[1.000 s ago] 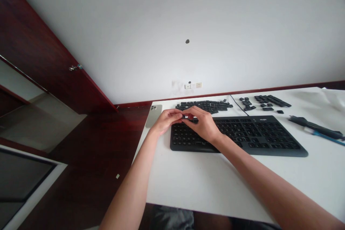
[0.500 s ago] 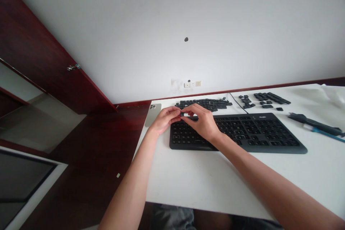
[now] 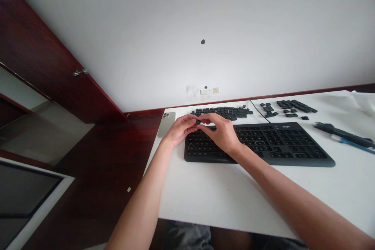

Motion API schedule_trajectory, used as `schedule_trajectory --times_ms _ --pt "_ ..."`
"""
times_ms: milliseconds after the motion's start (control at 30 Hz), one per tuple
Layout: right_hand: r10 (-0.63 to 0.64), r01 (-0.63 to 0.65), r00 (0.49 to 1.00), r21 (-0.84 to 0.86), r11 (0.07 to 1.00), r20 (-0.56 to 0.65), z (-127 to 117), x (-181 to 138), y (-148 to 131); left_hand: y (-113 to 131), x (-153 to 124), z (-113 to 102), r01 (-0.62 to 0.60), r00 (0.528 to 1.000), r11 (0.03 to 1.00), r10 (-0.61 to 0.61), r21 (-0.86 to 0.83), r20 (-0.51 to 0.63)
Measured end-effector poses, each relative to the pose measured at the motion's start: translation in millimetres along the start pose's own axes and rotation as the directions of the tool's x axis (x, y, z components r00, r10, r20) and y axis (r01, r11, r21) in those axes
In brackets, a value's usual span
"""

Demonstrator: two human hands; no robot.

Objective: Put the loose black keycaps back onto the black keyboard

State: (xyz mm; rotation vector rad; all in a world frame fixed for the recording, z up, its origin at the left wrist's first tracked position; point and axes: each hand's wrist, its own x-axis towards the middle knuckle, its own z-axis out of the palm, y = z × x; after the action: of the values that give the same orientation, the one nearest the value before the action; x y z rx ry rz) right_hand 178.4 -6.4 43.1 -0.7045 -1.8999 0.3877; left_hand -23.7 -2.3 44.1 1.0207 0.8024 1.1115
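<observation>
Both hands meet above the upper left corner of a black keyboard [image 3: 293,144], whose keycaps are off over much of its face. Between their fingertips is a small black keycap [image 3: 198,122], partly covered by the fingers. My left hand [image 3: 181,129] is closed on it from the left, thumb and fingers pinching. From the right, my right hand [image 3: 221,131] pinches at the same keycap with thumb and forefinger. Just behind the hands lies a large group of loose black keycaps [image 3: 231,112].
A phone [image 3: 166,124] lies at the table's left edge. More loose keycaps [image 3: 295,105] sit at the back right, past the keyboard's cable [image 3: 259,111]. A black tool [image 3: 342,133] and a blue one [image 3: 357,145] lie right of the keyboard. Behind the white table [image 3: 205,195] stands a wall.
Almost nothing differs. Both hands stay together at the keycap, with only a slight shift of the fingers and of the camera's view.
</observation>
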Motion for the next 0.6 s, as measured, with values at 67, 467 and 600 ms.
schedule_trajectory --times_ms 67,467,600 --pt "0.002 -0.002 1.000 0.009 1.000 -0.008 -0.1 0.1 -0.7 -0.9 0.5 -1.0 0.005 1.000 1.000 -0.005 -0.008 0.004" --pt "0.088 -0.089 0.996 0.017 0.996 0.025 -2.7 4.7 10.2 -2.4 7.1 -0.2 -0.059 0.984 0.997 0.050 -0.049 -0.173" --pt "0.119 -0.118 0.993 -0.058 0.991 0.004 -21.4 14.9 24.6 -6.7 13.4 -5.0 -0.186 0.928 0.981 0.157 -0.054 -0.338"
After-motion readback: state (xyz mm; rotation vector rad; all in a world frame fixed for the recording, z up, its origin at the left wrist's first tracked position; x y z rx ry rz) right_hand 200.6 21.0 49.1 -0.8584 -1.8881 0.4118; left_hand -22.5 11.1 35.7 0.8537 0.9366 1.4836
